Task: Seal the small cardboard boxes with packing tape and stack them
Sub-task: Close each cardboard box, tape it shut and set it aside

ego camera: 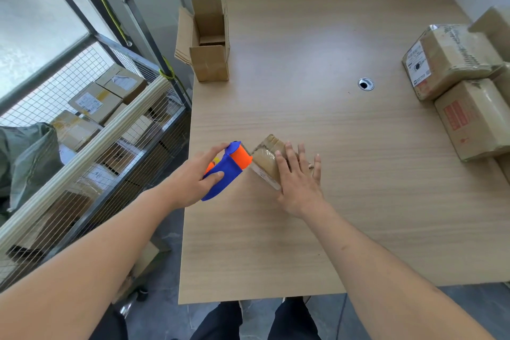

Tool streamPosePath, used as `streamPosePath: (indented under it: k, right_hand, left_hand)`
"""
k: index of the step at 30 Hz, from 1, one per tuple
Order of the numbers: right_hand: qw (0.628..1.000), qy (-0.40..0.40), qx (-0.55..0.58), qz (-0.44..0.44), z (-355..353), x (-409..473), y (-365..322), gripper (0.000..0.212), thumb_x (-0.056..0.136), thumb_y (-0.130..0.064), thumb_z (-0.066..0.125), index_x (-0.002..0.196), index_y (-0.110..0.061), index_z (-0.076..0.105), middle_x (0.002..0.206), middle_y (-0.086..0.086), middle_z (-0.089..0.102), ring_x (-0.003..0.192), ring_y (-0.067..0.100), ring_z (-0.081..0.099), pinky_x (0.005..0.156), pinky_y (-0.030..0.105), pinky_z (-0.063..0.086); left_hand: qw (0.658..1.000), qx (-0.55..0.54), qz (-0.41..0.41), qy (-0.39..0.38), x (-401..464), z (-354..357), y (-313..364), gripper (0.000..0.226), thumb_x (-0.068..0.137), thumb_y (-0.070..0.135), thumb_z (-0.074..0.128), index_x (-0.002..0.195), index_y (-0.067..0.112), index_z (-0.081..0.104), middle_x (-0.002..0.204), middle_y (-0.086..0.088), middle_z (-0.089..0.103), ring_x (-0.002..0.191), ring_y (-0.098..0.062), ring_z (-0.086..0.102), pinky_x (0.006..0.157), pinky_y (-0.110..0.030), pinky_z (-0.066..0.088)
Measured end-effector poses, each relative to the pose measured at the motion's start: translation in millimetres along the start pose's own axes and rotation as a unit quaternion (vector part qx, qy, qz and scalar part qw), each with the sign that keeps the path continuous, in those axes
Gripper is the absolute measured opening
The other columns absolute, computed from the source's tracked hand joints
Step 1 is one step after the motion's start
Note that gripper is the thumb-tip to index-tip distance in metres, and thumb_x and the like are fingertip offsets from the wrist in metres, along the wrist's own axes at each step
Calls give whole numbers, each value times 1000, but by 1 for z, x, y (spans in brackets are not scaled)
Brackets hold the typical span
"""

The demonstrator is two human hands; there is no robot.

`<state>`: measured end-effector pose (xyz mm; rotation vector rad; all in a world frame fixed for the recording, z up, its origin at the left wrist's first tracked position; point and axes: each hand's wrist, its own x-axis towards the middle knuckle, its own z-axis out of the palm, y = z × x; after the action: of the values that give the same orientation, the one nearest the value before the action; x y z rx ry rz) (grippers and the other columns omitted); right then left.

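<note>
Left hand (pixel 198 176) grips blue-and-orange plastic tape dispenser (pixel 227 168), roller end touching small tape-wrapped brown cardboard box (pixel 266 159) near front-left of light wood table (pixel 303 229). Right hand (pixel 299 176) flat, fingers straight, pressing box top. Risk: box may skid under dispenser pull, leaving tape crooked. Labels on stacked taped boxes (pixel 452 61) at right: unreadable.

1. A single wide-angle view sat on the person's head, looking forward and steeply down over the table (pixel 317 229).
2. It stood close above the table's near edge; both forearms entered from the bottom.
3. Left of the table, a wire cage trolley (pixel 91 130) bent with the lens.
</note>
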<state>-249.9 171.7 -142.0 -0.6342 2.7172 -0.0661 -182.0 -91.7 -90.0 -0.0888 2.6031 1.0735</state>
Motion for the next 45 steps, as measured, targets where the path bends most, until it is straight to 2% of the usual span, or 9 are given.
streamPosePath:
  k: [5, 9, 14, 20, 26, 30, 34, 40, 45]
  right_hand:
    - [998, 56, -10, 25, -13, -2, 5, 85, 68, 1, 68, 139, -32, 36, 164, 1, 7, 149, 33, 11, 117, 47, 18]
    - [991, 107, 53, 61, -9, -2, -7, 48, 78, -23, 61, 125, -26, 51, 142, 6, 35, 127, 33, 38, 104, 43, 33]
    - [975, 157, 70, 143, 4, 11, -33, 68, 88, -77, 35, 116, -19, 56, 130, 9, 47, 113, 32, 45, 94, 45, 38]
    - [950, 184, 93, 236, 5, 23, -48, 69, 88, -74, 50, 122, -14, 49, 126, 6, 48, 115, 28, 46, 96, 42, 38]
    - [930, 191, 97, 298, 6, 35, -66, 71, 81, -61, 57, 126, -6, 46, 123, 10, 46, 111, 30, 43, 100, 45, 34]
    - [953, 167, 52, 247, 13, 37, -68, 65, 84, -50, 63, 132, -12, 41, 134, 15, 43, 120, 37, 42, 104, 50, 34]
    - [978, 149, 40, 138, 28, 24, -53, 74, 86, -21, 68, 152, -14, 34, 160, 18, 33, 149, 46, 22, 125, 53, 11]
    - [972, 164, 148, -80, 26, 1, -18, 79, 63, 8, 69, 138, -15, 56, 160, 2, 40, 155, 32, 19, 128, 45, 5]
    - [954, 100, 251, -131, 13, -3, -13, 69, 71, -14, 59, 140, -24, 55, 161, -11, 37, 156, 14, 13, 128, 43, 1]
  left_hand:
    - [1000, 0, 31, -4, -6, -20, -3, 79, 95, 20, 67, 151, 57, 25, 126, 7, 54, 110, -16, 54, 99, -45, 46]
    - [998, 17, 54, -8, -7, -29, -6, 86, 89, 10, 72, 150, 55, 30, 127, 19, 50, 114, -8, 51, 96, -37, 44]
    - [997, 23, 67, -7, -4, -31, -8, 86, 88, 6, 73, 150, 51, 35, 132, 15, 50, 120, -10, 50, 100, -38, 44]
    - [997, 23, 66, -15, -3, -33, -9, 86, 88, 6, 73, 148, 54, 36, 135, 15, 50, 124, -14, 50, 103, -46, 45]
    - [997, 15, 82, -7, -5, -38, -8, 83, 85, 2, 74, 146, 49, 42, 139, 20, 50, 129, -7, 47, 105, -35, 40]
    - [996, 13, 88, -6, -8, -44, -8, 81, 84, 0, 74, 144, 46, 45, 140, 23, 50, 130, -6, 46, 104, -33, 38]
    - [996, 10, 90, -12, -11, -49, -9, 81, 84, 1, 76, 143, 48, 45, 138, 25, 50, 129, -6, 47, 104, -36, 40]
    - [995, 7, 90, -40, -14, -47, -9, 81, 84, 2, 76, 141, 50, 45, 140, 20, 51, 128, -12, 49, 105, -47, 44]
    - [994, 15, 96, -59, -15, -42, -7, 81, 83, 2, 78, 140, 50, 45, 139, 21, 52, 128, -12, 50, 104, -48, 45]
